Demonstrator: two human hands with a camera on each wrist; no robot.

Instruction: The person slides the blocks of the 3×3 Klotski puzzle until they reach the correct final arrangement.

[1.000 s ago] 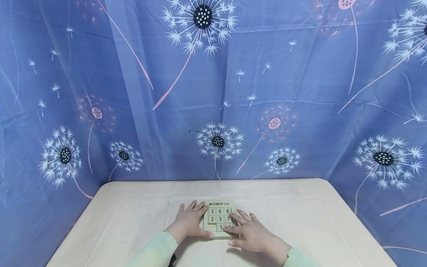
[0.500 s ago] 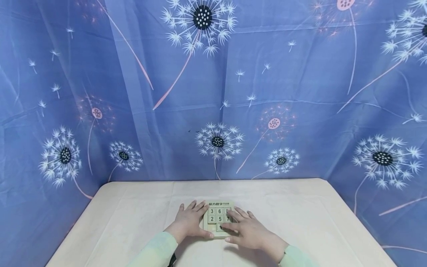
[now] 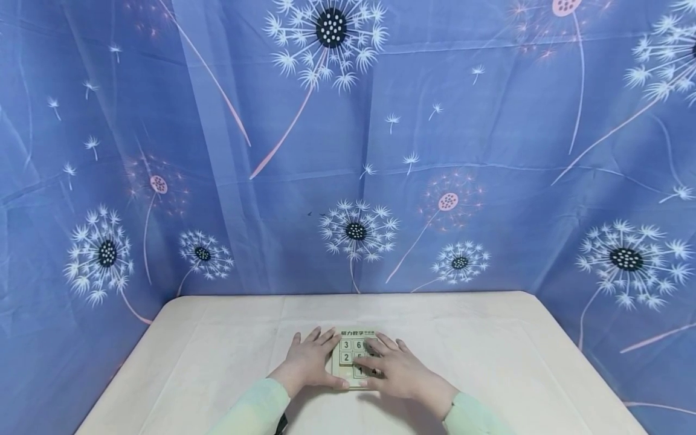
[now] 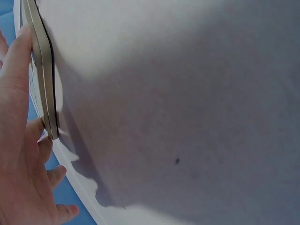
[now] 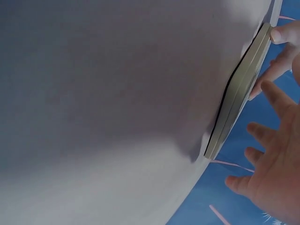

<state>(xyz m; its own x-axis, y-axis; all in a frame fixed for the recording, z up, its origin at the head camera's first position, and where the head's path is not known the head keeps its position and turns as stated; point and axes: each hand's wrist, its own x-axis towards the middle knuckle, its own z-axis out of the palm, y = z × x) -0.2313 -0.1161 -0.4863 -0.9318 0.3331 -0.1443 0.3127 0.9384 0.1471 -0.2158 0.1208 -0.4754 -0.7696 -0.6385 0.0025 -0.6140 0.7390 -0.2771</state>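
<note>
A pale sliding number puzzle [image 3: 353, 333] lies flat on the table, with dark lettering along its far edge. The 3 tile [image 3: 345, 345], 6 tile [image 3: 359, 345], 2 tile [image 3: 346, 357] and 1 tile [image 3: 360, 371] show plainly; the lower left slot holds no tile. My left hand [image 3: 310, 361] holds the board at its left side, thumb at the near edge and fingertips by the far left corner. Over the right side spreads my right hand [image 3: 405, 373], index fingertip at the middle tile, thumb near the front edge. Its fingers partly cover the right column.
The cream-covered table [image 3: 228, 338] stretches around the puzzle. A blue curtain [image 3: 283, 241] with dandelion prints stands behind it and along both sides. In the left wrist view, a small dark spot [image 4: 177, 161] marks the cloth.
My right hand has shifted left over the puzzle, its index finger going from the bottom row up to the middle tile. The left hand and board stay put.
</note>
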